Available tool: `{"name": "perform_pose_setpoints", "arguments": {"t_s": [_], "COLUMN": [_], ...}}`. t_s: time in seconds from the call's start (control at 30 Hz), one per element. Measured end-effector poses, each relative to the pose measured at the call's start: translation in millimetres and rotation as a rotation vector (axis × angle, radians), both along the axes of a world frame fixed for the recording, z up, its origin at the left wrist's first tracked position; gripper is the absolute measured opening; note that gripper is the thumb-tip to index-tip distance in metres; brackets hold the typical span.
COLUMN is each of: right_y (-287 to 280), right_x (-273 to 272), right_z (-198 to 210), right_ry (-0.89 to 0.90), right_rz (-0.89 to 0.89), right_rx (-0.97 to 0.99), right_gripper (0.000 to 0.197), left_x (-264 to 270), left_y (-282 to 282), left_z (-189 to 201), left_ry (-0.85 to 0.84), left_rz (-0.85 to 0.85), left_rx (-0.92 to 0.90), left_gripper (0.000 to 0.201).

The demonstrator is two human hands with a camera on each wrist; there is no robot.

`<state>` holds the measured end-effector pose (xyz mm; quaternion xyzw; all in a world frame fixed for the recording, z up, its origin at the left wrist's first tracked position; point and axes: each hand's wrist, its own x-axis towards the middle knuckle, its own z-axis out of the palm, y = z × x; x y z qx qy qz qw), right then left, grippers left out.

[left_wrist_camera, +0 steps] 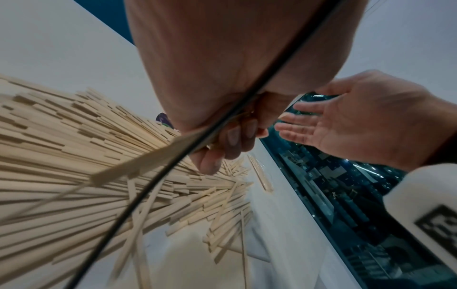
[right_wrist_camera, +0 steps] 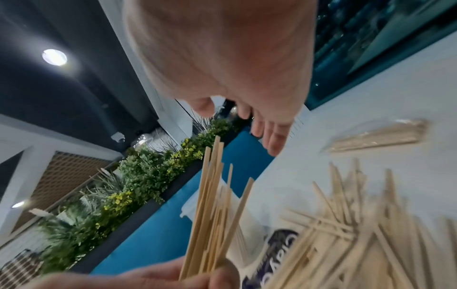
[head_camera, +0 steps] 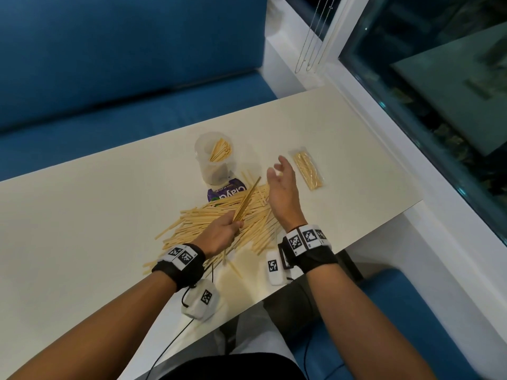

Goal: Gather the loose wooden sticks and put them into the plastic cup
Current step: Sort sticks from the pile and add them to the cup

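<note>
A heap of loose wooden sticks [head_camera: 219, 223] lies in the middle of the cream table [head_camera: 82, 215]. My left hand [head_camera: 219, 231] grips a small bundle of sticks [head_camera: 247, 200] above the heap, their tips pointing toward the clear plastic cup [head_camera: 215, 160], which stands behind the heap with several sticks inside. In the right wrist view the held bundle [right_wrist_camera: 210, 205] rises in front of the camera. My right hand [head_camera: 282, 185] hovers open beside the bundle, palm toward it, holding nothing. The left wrist view shows the left fingers [left_wrist_camera: 230, 140] curled round the sticks and the right hand [left_wrist_camera: 346, 125] spread.
A sealed clear packet of sticks [head_camera: 307, 171] lies to the right of my right hand. A purple wrapper [head_camera: 227, 192] sits partly under the heap by the cup. A blue sofa [head_camera: 109, 78] lies beyond the table, and a window ledge [head_camera: 384, 133] runs along the right.
</note>
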<state>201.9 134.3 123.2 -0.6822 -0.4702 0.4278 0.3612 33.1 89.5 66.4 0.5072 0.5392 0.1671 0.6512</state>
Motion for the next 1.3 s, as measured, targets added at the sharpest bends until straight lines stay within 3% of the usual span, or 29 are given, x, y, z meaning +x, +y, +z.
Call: {"name": "perform_pose_setpoints", "arguments": {"t_s": [0.13, 0.3, 0.4, 0.5, 0.53, 0.6, 0.7, 0.8, 0.97, 1.07, 1.2, 1.3], "right_y": [1, 12, 13, 14, 15, 17, 18, 20, 26, 31, 47, 56], "right_x": [-8, 2, 7, 7, 7, 7, 7, 8, 13, 21, 46, 65], "right_z": [4, 1, 9, 18, 20, 23, 25, 24, 20, 27, 47, 64], "right_ry": [-0.142, -0.440, -0.155, -0.087, -0.064, -0.071, -0.195, -0.236, -0.231, -0.149, -0.130, -0.084], "right_rz": [0.366, 0.495, 0.497, 0.525, 0.495, 0.470, 0.578, 0.604, 0.477, 0.413, 0.352, 0.292], "right_rx": [-0.020, -0.033, -0.129, -0.106, -0.113, -0.126, -0.115, -0.146, -0.201, -0.260, -0.252, -0.199], "right_gripper": [0.042, 0.033, 0.018, 0.010, 0.017, 0.027, 0.018, 0.022, 0.022, 0.018, 0.014, 0.013], "left_x": [8, 8, 10, 13, 14, 17, 23, 25, 28, 25, 18, 14], "left_y": [4, 10, 14, 18, 20, 24, 28, 31, 34, 42, 54, 60], "left_z": [15, 15, 16, 17, 16, 17, 15, 13, 9, 7, 13, 18], "left_ry": [-0.004, 0.139, 0.207, 0.278, 0.307, 0.349, 0.405, 0.473, 0.361, 0.273, 0.051, -0.159], "left_rz": [0.011, 0.002, -0.035, 0.012, 0.016, 0.019, 0.030, 0.041, 0.037, -0.042, 0.040, 0.298], "left_rx": [0.015, 0.185, 0.260, 0.316, 0.333, 0.356, 0.385, 0.431, 0.461, 0.348, 0.167, -0.018], "left_gripper": [0.019, 0.025, 0.028, 0.036, 0.035, 0.033, 0.032, 0.022, 0.014, 0.007, 0.041, 0.063]}}
